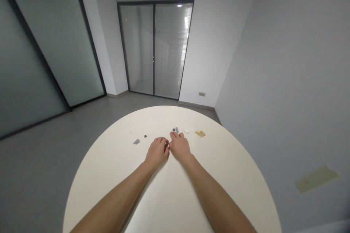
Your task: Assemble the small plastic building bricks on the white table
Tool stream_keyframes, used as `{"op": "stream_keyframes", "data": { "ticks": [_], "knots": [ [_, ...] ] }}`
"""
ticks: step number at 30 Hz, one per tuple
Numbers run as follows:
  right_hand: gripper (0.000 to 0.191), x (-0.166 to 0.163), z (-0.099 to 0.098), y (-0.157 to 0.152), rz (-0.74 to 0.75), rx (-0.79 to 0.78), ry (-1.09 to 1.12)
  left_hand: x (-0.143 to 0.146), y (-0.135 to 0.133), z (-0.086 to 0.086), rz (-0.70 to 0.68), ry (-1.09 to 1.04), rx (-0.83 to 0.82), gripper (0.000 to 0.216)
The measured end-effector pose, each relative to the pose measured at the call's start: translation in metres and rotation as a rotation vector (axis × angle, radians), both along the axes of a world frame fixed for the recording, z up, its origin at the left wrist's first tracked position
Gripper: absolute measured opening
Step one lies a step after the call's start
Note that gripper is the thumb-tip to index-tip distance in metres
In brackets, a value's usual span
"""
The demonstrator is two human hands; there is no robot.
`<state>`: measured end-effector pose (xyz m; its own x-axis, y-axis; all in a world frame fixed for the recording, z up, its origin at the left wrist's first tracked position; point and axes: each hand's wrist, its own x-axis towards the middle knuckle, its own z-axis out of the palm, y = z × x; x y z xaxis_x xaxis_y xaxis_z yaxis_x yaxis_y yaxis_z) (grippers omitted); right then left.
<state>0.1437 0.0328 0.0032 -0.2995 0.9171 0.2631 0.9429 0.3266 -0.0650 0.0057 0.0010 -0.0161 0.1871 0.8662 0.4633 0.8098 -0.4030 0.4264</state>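
Note:
My left hand (158, 150) and my right hand (179, 145) meet near the middle of the white round table (169, 196), their fingertips close together. Both have curled fingers; whatever may be between them is too small or hidden to make out. Just beyond my right fingers lie small dark pieces (174, 129) and a blue-grey piece (177, 130). White pieces (186, 131) and tan, stick-like pieces (200, 133) lie to the right of these. Left of my left hand are flat grey-blue pieces (136, 141), a tiny dark piece (145, 136) and a faint white piece (131, 131).
The table's curved far edge (164, 106) faces a glass double door (154, 51) with blinds. Frosted glass panels (54, 36) stand at the left, and a plain grey wall (295, 80) rises on the right. Grey floor (41, 164) surrounds the table.

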Motion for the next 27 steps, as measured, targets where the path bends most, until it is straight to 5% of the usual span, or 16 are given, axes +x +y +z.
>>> {"op": "stream_keyframes", "data": {
  "ticks": [27],
  "knots": [
    [0.034,0.0081,-0.0008,-0.0083,0.039,0.04,0.142,0.0006,-0.0009,0.0028,0.02,0.021,-0.023,0.012]
  ]
}}
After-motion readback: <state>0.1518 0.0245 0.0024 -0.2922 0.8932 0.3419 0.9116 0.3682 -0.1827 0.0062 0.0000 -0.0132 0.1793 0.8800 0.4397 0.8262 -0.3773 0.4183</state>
